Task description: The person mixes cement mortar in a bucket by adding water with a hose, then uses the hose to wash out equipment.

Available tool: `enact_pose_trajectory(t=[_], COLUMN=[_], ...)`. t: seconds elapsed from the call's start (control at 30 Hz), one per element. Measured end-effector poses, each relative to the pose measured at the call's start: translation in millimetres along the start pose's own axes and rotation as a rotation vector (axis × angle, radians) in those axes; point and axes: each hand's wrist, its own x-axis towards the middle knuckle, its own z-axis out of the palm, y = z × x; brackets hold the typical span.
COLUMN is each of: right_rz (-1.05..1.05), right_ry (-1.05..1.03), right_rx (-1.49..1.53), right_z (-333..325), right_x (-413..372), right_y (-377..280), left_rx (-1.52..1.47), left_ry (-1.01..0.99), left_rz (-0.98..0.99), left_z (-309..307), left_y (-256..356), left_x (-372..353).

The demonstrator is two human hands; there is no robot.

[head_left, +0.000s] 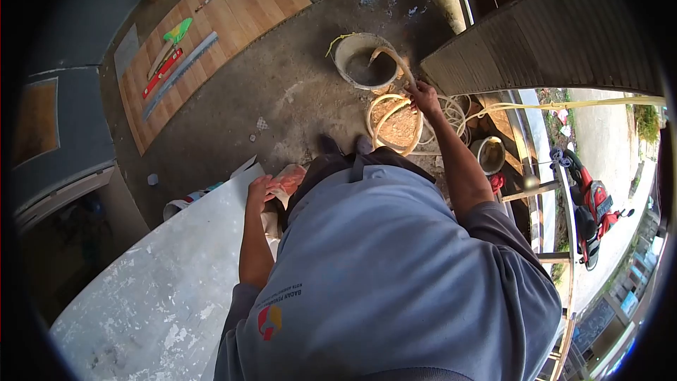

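Note:
My right hand is closed around a pale yellow hose, whose free end bends down into a grey bucket on the floor. Loops of the same hose lie over a round container of tan, sand-like material just below the hand. On the other side, my left hand has its fingers curled at the edge of a red-and-white plastic bag, close to the corner of a large pale board. The fingertips there are partly hidden.
A wooden panel carries a red spirit level, a grey metal bar and a green item. Another bucket stands right of the hose coils. A corrugated sheet borders the right; a red motorbike is outside.

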Motion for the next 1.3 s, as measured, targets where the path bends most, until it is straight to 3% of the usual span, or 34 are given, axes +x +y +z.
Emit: enact_pose_trajectory(t=[1.3], right_rz=[0.040], right_ry=[-0.025], right_rx=[0.030], right_z=[8.5], right_x=[10.6], right_y=[-8.6], left_rx=[0.010], left_ry=[-0.009], left_rz=[-0.040], left_z=[-3.6], left_y=[0.8], left_x=[-8.8])
